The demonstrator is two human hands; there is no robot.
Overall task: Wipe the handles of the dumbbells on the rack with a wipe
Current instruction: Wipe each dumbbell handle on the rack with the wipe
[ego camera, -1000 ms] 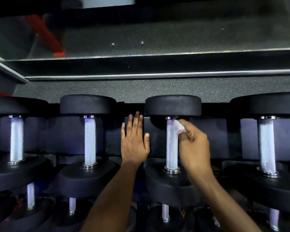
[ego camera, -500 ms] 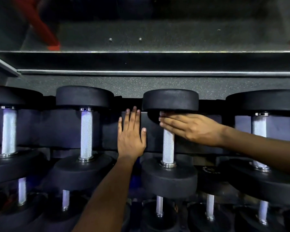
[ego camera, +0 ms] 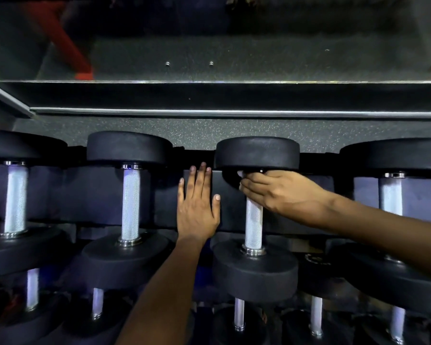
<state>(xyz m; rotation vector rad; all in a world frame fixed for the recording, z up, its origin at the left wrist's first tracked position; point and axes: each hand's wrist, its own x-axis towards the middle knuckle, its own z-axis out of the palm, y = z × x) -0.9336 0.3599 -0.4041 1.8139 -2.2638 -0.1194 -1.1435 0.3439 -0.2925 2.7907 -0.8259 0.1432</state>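
Black dumbbells with knurled silver handles lie in a row on the rack [ego camera: 234, 185]. My right hand [ego camera: 271, 192] reaches in from the right and wraps the top of the third dumbbell's handle [ego camera: 253, 225], just under its far black head [ego camera: 256, 153]. A small white corner of the wipe [ego camera: 240, 173] shows above my fingers; the rest is hidden in the grip. My left hand [ego camera: 197, 207] rests flat on the dark rack panel between the second and third dumbbells, fingers straight and slightly apart, holding nothing.
Neighbouring handles stand at the left [ego camera: 16, 199], the centre-left [ego camera: 130, 204] and the far right [ego camera: 391, 195]. A lower tier of smaller dumbbells [ego camera: 239, 316] sits below. Behind the rack is speckled rubber floor [ego camera: 209, 133] and a mirror with a metal edge [ego camera: 234, 112].
My right hand turned from a pinch at the handle's side to a grip around its top, with the forearm now coming in from the right. The left hand stayed flat on the rack.
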